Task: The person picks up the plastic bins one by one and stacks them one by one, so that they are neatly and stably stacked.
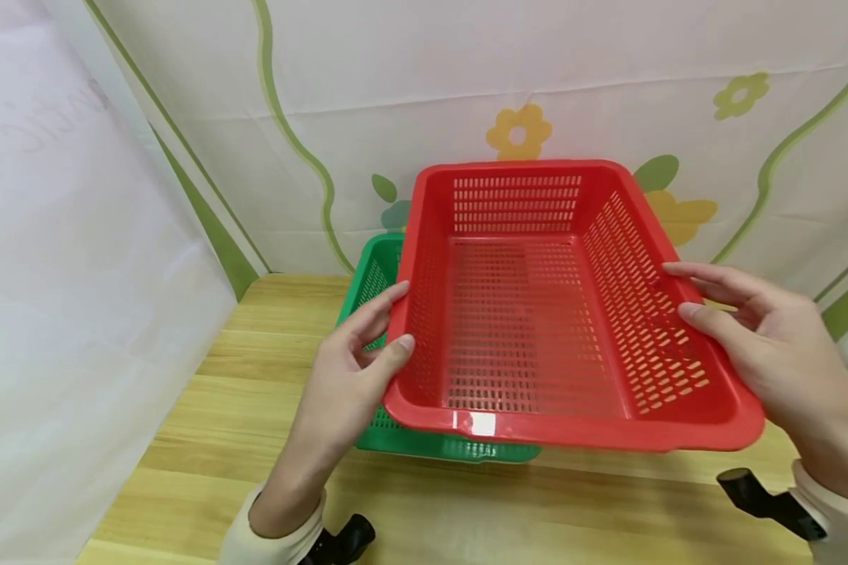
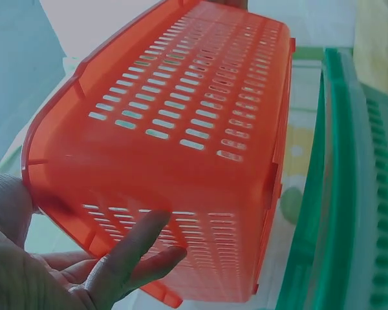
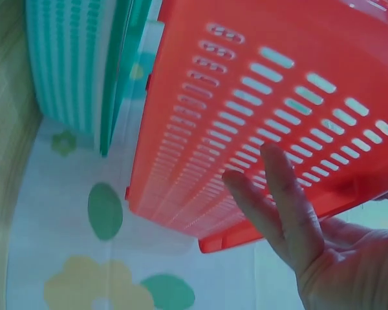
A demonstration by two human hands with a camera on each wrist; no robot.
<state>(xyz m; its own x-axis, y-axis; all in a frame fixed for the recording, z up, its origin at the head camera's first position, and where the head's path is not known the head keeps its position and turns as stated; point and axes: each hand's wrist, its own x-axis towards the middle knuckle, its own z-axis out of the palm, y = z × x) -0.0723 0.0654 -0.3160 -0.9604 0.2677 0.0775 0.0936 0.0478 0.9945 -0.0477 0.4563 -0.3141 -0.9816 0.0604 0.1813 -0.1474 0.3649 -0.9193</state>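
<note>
Both hands hold up a red plastic basket (image 1: pixel 516 314) with slotted walls, its open top tilted toward the head camera and its inside bare. On its left rim, my left hand (image 1: pixel 349 377) grips with the thumb over the edge; the left wrist view shows fingers (image 2: pixel 142 242) spread against the outer wall. My right hand (image 1: pixel 770 337) grips the opposite rim the same way, fingers (image 3: pixel 288 206) along the outside in the right wrist view. Behind and below the red basket is a green basket (image 1: pixel 438 446), largely hidden by it.
The green basket stands on a wood-grain table (image 1: pixel 205 424). A white curtain (image 1: pixel 396 55) with flowers and green vines hangs behind the table, and a plain white sheet (image 1: pixel 63 298) hangs along its left side.
</note>
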